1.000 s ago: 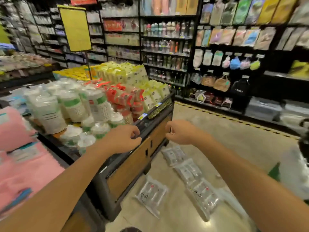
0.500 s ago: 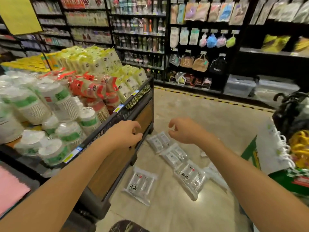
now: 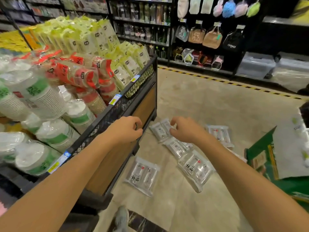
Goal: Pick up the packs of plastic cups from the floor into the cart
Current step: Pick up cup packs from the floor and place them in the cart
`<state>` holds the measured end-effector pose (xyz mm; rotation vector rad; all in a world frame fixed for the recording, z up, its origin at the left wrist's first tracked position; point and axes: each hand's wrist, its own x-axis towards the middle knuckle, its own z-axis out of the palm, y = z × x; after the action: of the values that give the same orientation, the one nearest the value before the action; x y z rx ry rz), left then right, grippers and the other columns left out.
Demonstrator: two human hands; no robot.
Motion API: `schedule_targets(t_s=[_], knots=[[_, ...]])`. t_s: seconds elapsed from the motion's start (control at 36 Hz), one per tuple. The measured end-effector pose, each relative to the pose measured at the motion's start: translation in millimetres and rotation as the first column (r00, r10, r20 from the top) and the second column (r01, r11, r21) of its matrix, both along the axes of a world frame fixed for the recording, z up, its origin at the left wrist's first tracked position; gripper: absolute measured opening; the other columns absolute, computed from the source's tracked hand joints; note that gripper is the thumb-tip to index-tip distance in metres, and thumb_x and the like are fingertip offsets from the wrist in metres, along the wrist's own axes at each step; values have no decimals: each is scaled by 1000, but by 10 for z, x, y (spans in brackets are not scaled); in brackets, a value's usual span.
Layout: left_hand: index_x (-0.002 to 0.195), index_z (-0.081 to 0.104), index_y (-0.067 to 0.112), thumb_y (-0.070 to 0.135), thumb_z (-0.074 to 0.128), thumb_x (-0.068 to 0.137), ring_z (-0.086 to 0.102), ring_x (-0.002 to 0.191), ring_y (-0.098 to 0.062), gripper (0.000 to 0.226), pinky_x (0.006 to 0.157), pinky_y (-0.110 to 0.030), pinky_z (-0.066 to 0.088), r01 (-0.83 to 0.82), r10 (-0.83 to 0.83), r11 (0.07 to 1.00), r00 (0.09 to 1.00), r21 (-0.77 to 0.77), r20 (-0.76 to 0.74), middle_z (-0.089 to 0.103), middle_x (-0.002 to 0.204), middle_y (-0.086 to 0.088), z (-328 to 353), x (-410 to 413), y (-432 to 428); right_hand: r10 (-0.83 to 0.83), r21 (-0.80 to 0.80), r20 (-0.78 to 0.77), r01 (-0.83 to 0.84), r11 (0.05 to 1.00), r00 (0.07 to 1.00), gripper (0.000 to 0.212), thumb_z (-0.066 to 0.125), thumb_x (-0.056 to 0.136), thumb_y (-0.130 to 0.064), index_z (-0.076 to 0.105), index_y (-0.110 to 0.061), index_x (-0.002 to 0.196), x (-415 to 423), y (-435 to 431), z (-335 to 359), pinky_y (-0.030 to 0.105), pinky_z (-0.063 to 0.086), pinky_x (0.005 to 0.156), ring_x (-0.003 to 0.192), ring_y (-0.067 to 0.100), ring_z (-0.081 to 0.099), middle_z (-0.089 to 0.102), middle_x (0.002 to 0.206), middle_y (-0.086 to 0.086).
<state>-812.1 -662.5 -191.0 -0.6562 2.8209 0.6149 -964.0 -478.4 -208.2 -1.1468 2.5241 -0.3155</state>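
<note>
Several clear packs of plastic cups lie on the beige floor: one nearest me point(image 3: 143, 176), one to its right point(image 3: 195, 169), one in the middle point(image 3: 177, 147), one farther off point(image 3: 160, 131) and one at the right point(image 3: 219, 133). My left hand point(image 3: 127, 129) hovers in front of the display bin's black mesh rail point(image 3: 117, 109), fingers loosely curled, holding nothing. My right hand point(image 3: 185, 129) hangs above the far packs, fingers loosely curled and empty. At the right edge stands the cart point(image 3: 260, 156), green, with bagged goods in it.
The display bin holds stacked packs of paper cups, green-labelled point(image 3: 41, 97), red-labelled point(image 3: 78, 76) and yellow-topped point(image 3: 93, 41). Black shelving with bottles and hanging bags point(image 3: 212, 37) lines the far side behind a yellow-black floor stripe point(image 3: 234, 83). Clear storage boxes point(image 3: 255, 64) sit at the shelf base.
The view has tilted down and moved forward, so the packs on the floor look closer. Both hands have lowered toward the floor, still empty; the cart has come into view at the right.
</note>
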Motion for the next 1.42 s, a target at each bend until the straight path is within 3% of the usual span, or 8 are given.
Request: schedule_targets(t_s=[0.14,0.33,0.58,0.83,0.92,1.03,1.19,1.42], knots=[[133,53,24,40,51,94,63,99,-21,43,84,-37,54,25,-25,999,999,30,30,62,124,-2,-330,-368,-534,-69,38,18,68,997,997,37,51,97,-34,57,-16,129,-223,-453,-257,36,49,81,105,29,62,66,116,9],[132,55,22,33,55,90,60,105,-22,43,88,-35,50,115,-121,989,991,98,62,65,114,-1,-996,-918,-1229,-318,71,86,312,947,944,39,52,97,-34,56,-15,131,-526,-910,-751,38,48,89,111,31,60,65,123,10],[132,54,20,28,55,90,60,105,-24,44,80,-31,42,50,-26,971,994,234,-105,65,113,-4,-2299,-1472,-1669,-520,186,114,496,848,847,46,50,96,-39,50,-23,138,-764,-1189,-1960,46,49,92,118,34,57,63,128,8],[129,58,12,19,56,92,56,113,-22,39,90,-26,39,-170,220,908,972,384,-89,60,119,-7,-4353,-1375,-1643,-527,193,259,491,850,810,49,48,96,-44,43,-27,142,-637,-1335,-4172,45,51,90,116,26,60,62,126,7],[132,55,20,33,56,90,54,119,-18,44,98,-34,45,-288,312,839,950,462,24,58,129,-1,-5173,-1250,-1695,-511,229,310,458,859,802,50,45,98,-46,36,-31,145,-456,-1394,-5047,45,52,88,117,25,58,58,127,5],[137,47,36,46,53,89,49,121,-7,49,102,-31,40,-252,253,885,966,390,49,48,127,17,-6262,-1039,-1828,-495,266,344,423,866,798,52,44,102,-42,32,-28,150,-254,-1452,-6148,39,47,84,116,27,55,55,128,7],[149,35,31,30,55,93,45,128,-22,59,103,-34,37,-276,230,919,955,282,185,44,139,-4,-7690,-776,-1996,-515,275,415,436,857,750,57,43,100,-46,25,-34,153,-27,-1549,-7663,42,50,84,112,31,57,48,132,10],[149,4,54,44,44,99,28,141,-25,65,107,-45,36,-324,257,895,937,308,238,4,160,6,-8982,-657,-1990,-538,91,507,579,810,674,77,44,89,-71,-3,-61,149,191,-1515,-9079,46,45,101,132,42,45,14,161,20]])
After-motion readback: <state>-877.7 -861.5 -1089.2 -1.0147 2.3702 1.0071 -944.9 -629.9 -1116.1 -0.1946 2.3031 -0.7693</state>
